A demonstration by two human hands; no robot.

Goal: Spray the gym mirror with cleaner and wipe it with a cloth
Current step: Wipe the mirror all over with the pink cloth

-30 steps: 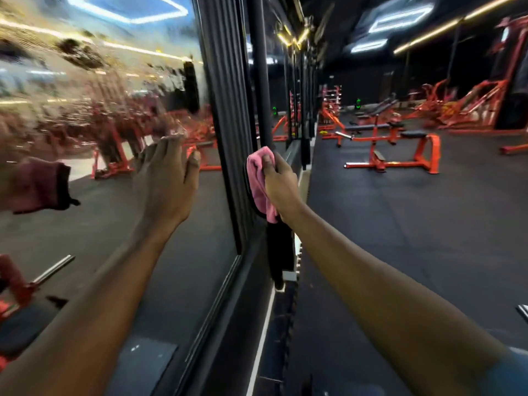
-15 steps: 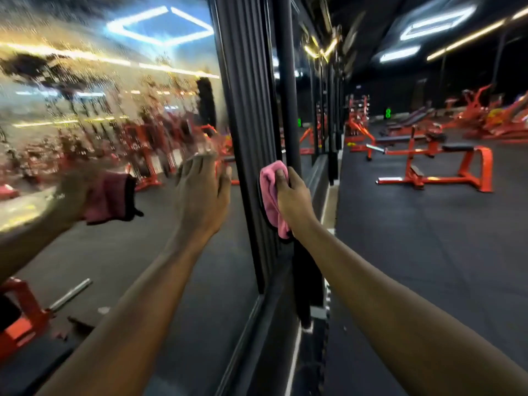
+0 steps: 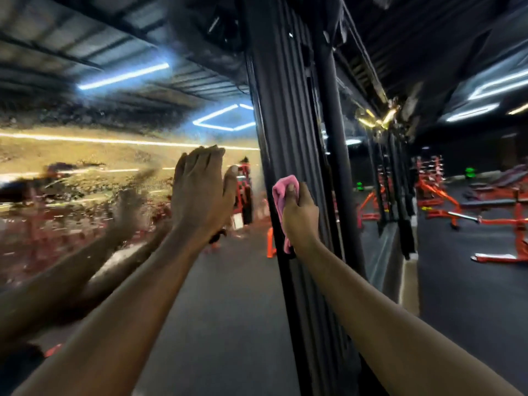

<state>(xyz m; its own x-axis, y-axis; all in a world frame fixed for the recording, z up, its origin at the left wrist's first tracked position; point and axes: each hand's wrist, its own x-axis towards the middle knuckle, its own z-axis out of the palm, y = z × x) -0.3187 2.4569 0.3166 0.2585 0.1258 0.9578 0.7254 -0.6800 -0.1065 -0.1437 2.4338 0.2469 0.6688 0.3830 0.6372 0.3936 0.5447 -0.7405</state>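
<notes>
The gym mirror point(image 3: 120, 172) fills the left half of the view, its upper part covered in spray droplets and streaks. My left hand point(image 3: 200, 192) lies flat against the glass near its right edge, fingers together and pointing up, holding nothing. My right hand point(image 3: 300, 212) is shut on a pink cloth point(image 3: 281, 192) and presses it against the black ribbed frame point(image 3: 285, 132) beside the mirror. Reflections of both arms show in the glass at the left. No spray bottle is in view.
A black upright post point(image 3: 334, 155) stands just right of the frame. Orange gym benches and racks point(image 3: 485, 215) stand on the dark rubber floor at the right. More mirror panels run along the wall into the distance.
Both hands have moved up along the mirror and frame, and the view has tilted up. The cloth has stayed in my right hand on the frame edge.
</notes>
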